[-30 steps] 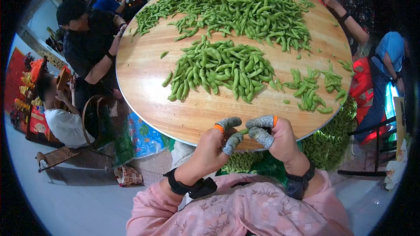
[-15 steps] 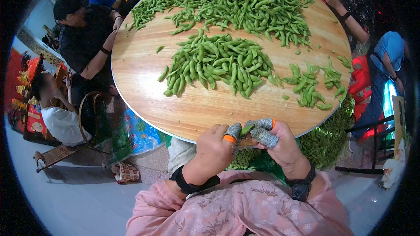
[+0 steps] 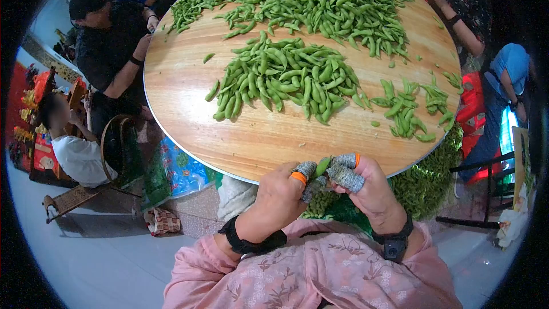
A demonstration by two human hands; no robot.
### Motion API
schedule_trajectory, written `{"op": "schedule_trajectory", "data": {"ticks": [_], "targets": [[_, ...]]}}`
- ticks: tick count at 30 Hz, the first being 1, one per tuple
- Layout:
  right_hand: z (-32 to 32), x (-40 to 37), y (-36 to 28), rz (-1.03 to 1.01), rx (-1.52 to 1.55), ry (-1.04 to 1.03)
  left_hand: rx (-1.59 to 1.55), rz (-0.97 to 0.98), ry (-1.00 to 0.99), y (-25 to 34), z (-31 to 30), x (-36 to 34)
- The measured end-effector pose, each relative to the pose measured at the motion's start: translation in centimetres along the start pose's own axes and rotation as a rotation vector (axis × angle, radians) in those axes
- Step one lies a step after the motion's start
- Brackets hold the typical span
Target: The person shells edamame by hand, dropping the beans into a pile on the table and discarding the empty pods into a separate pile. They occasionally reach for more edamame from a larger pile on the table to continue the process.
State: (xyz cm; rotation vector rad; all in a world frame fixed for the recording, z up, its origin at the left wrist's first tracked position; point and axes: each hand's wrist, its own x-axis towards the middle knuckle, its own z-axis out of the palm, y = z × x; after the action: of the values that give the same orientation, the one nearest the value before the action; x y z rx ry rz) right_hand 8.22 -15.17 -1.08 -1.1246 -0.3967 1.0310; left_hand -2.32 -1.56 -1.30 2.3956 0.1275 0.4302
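Note:
Just off the near edge of the round wooden table (image 3: 240, 149), my left hand (image 3: 283, 190) pinches a green pod (image 3: 322, 167) between its wrapped thumb and forefinger. My right hand (image 3: 366, 186) closes on the same pod from the other side. Grey wraps cover those fingertips, with orange bands on them. Beyond my hands lies a medium heap of green pods (image 3: 286, 77). A small cluster of pods (image 3: 403, 111) is to its right, and a much larger heap (image 3: 320, 3) covers the far part of the table.
Below the table's right edge is a mass of green pods (image 3: 426, 180). A person in black (image 3: 108, 40) is at the left edge, and another in dark patterned clothes (image 3: 460, 8) at the far right. A seated person in white (image 3: 83, 160) is farther left.
The pod between my fingers now stands more upright and shows more of its length. My hands have barely moved. The hands of the person in black have shifted slightly.

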Motion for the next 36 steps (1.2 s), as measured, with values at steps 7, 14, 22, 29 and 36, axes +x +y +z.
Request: {"op": "schedule_trajectory", "data": {"ticks": [7, 14, 22, 29, 36], "targets": [[0.0, 0.2, 0.0, -0.011, -0.001, -0.025, 0.200, 0.081, -0.008, -0.3, 0.0, -0.1], [0.0, 1.1, 0.5, -0.011, -0.052, -0.012, 0.152, 0.055, -0.006, -0.6, 0.5, -0.3], [0.4, 2.1, 0.3, -0.330, -0.312, -0.077, -0.721, -0.408, 0.065, 0.2, 0.0, -0.2], [-0.2, 1.8, -0.6, -0.551, -0.728, -0.131, -0.948, -0.484, -0.129, -1.0, -0.6, 0.1], [-0.9, 1.7, -0.4, -0.297, -0.374, -0.267, -1.162, -0.591, -0.303, -1.0, -0.9, 0.2]]}}
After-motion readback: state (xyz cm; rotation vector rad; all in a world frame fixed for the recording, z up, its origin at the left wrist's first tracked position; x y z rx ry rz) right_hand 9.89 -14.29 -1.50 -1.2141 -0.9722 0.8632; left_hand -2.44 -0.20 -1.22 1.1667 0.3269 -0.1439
